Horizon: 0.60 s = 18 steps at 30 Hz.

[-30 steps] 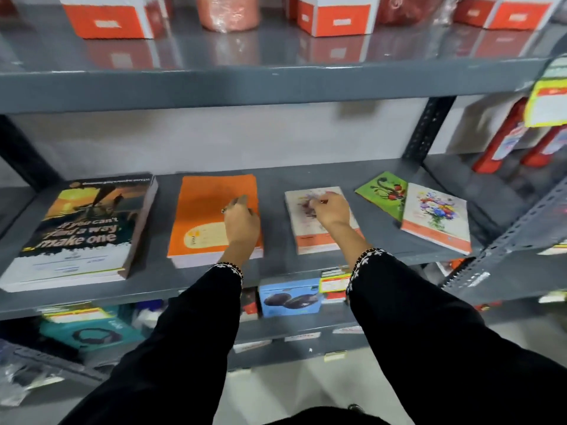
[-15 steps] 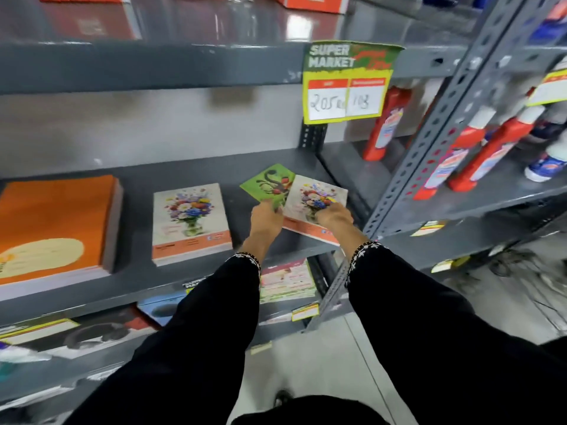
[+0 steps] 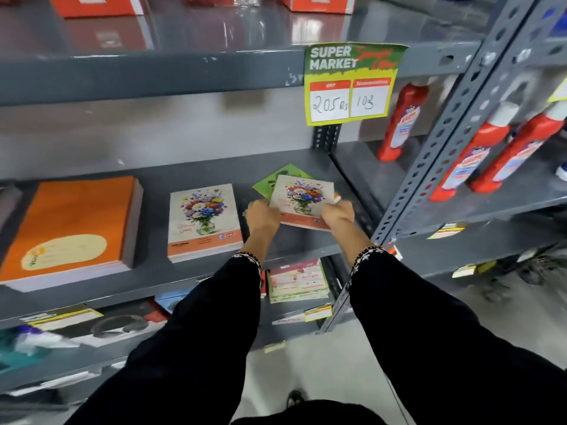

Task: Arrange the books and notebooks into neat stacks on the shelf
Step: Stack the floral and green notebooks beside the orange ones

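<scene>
Both my hands, left (image 3: 263,214) and right (image 3: 337,213), now grip the small floral-cover notebook (image 3: 302,197), slid over the green patterned notebook (image 3: 270,184) at the grey metal shelf's (image 3: 214,271) right end — stack nearly square.

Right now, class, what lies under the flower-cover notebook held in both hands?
A green notebook lies under the flower-cover notebook, with only its upper-left corner showing. The rest of it, and anything beneath, is covered. The left hand and right hand grip the near edge.
</scene>
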Each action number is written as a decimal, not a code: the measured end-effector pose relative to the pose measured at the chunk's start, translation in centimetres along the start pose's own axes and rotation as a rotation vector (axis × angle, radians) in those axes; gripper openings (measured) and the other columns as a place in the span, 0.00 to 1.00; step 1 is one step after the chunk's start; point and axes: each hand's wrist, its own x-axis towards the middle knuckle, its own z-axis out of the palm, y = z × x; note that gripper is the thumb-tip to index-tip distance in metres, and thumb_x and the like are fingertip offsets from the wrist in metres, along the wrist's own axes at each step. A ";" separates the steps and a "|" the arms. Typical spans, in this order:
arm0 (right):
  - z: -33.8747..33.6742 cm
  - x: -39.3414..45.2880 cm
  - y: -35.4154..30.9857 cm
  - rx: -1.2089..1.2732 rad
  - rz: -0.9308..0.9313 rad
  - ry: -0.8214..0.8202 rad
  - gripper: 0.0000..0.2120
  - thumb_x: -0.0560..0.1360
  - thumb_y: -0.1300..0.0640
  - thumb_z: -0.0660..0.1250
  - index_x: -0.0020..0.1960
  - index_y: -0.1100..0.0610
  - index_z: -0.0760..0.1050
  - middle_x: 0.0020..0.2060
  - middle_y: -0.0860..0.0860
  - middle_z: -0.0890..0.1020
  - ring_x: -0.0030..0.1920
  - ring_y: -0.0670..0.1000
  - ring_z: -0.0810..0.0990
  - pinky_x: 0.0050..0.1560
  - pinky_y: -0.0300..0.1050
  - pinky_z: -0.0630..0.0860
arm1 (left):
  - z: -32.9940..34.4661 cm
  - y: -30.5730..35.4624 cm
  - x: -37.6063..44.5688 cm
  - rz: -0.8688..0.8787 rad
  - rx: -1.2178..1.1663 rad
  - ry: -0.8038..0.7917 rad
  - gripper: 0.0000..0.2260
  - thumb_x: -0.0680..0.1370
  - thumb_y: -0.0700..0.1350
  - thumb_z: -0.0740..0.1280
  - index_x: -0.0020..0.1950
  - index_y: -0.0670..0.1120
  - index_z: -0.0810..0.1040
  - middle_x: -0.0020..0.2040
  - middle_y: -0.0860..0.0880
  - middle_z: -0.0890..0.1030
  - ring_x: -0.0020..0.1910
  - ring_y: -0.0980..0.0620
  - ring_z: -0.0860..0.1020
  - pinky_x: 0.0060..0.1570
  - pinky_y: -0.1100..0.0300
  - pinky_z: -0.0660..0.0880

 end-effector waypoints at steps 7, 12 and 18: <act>8.6 -5.1 -4.4 -0.033 -0.265 -0.227 0.13 0.71 0.67 0.67 0.55 0.65 0.80 0.54 0.60 0.84 0.54 0.56 0.83 0.45 0.44 0.76 | -8.6 -6.5 -0.1 -0.243 -0.145 0.365 0.14 0.78 0.41 0.58 0.55 0.36 0.81 0.56 0.37 0.82 0.56 0.38 0.79 0.59 0.48 0.76; 14.4 -6.6 -4.1 -0.253 -0.339 -0.321 0.16 0.66 0.62 0.73 0.53 0.66 0.80 0.53 0.60 0.83 0.54 0.58 0.82 0.48 0.46 0.78 | -12.3 -11.4 0.0 -0.311 -0.089 0.425 0.14 0.74 0.39 0.61 0.52 0.41 0.84 0.54 0.36 0.82 0.55 0.35 0.78 0.59 0.47 0.76; 14.4 -5.4 -3.3 -0.311 -0.379 -0.274 0.24 0.66 0.57 0.73 0.60 0.61 0.76 0.62 0.57 0.76 0.60 0.58 0.77 0.60 0.49 0.76 | -11.7 -10.3 -1.5 -0.296 -0.034 0.467 0.14 0.77 0.40 0.63 0.62 0.39 0.77 0.64 0.36 0.73 0.62 0.37 0.73 0.62 0.49 0.71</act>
